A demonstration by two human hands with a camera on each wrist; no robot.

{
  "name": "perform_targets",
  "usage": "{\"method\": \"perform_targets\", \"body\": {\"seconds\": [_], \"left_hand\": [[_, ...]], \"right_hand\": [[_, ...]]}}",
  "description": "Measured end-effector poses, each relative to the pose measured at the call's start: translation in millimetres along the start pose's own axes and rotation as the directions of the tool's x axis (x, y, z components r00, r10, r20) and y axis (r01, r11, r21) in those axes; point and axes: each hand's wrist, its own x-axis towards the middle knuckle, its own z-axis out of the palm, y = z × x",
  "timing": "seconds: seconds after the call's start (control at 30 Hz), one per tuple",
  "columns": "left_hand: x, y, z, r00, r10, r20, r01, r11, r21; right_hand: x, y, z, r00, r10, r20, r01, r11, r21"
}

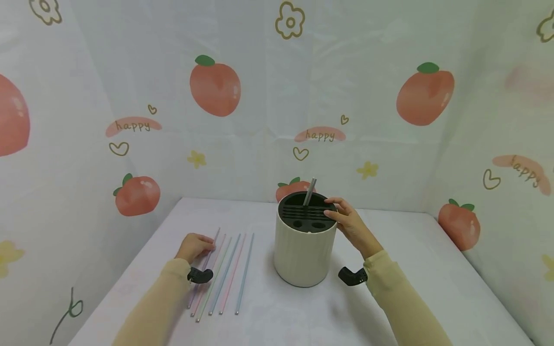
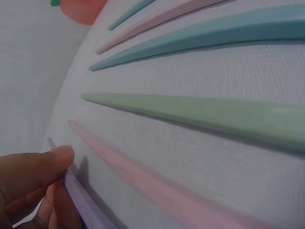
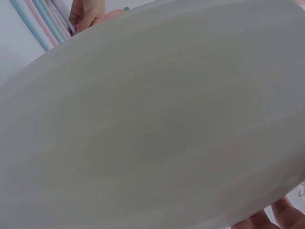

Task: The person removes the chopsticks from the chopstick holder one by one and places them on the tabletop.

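The left hand (image 1: 195, 247) pinches the purple stick (image 2: 86, 200), leftmost of a row of pastel sticks (image 1: 225, 274) on the table (image 1: 385, 245). The right hand (image 1: 352, 227) rests relaxed fingers on the rim of the white holder (image 1: 304, 257)

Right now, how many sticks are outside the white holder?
6, left of the holder; rightward: purple stick, pinched by the left hand, then pink, green, blue, pink, blue.

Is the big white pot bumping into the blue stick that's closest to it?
Apart. The head view shows a strip of bare table between the white pot and the nearest blue stick.
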Motion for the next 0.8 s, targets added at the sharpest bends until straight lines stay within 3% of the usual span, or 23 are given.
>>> {"method": "perform_targets", "body": {"seconds": [0.37,0.8], "left_hand": [[-5.6,6.7,5.0,0.999,-0.009,-0.034,0.01,0.999,0.054],[-2.8,3.7,5.6,0.999,-0.005,-0.037,0.007,0.999,0.048]], "right_hand": [[-0.3,0.6,0.0,1.0,0.008,0.001,-0.008,1.0,-0.004],[-1.0,0.6,0.5,1.0,0.002,0.001,-0.002,1.0,0.014]]}}
